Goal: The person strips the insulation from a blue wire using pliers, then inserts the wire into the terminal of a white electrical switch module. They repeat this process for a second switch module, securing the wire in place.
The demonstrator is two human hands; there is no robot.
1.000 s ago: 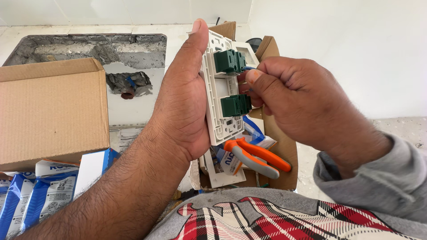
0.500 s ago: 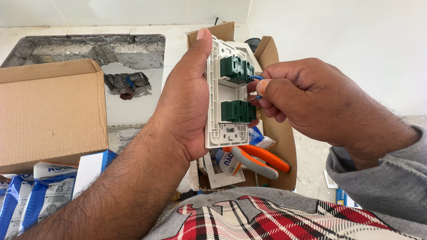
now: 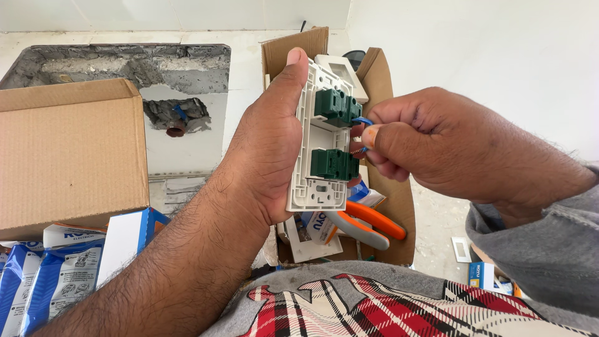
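Between the two hands, held up at chest height, a white switch plate (image 3: 318, 181) is seen from its back. It is clasped upright by the left hand (image 3: 268, 150), with the thumb laid along its left edge and the palm wrapped behind it. Two green modules are already seated in the frame: an upper green module (image 3: 336, 106) and a lower green module (image 3: 332, 164). The right hand (image 3: 430, 146) is closed in a pinch on a short blue wire (image 3: 364, 122), whose end is held just at the right side of the upper module.

Judged from this, the fitting of the modules is done, while the wiring appears only begun: only this one lead is seen at the terminals, and whether it is already clamped cannot be told.

Behind the plate an open narrow cardboard box (image 3: 380, 206) is stood, with orange-handled pliers (image 3: 368, 224) and small packets lying in it. Farther left a larger cardboard carton (image 3: 68, 156) is placed, with blue and white packets (image 3: 43, 281) below it. Beyond, a rough chase cut in the wall (image 3: 125, 68) is left open, with a conduit end showing in it.
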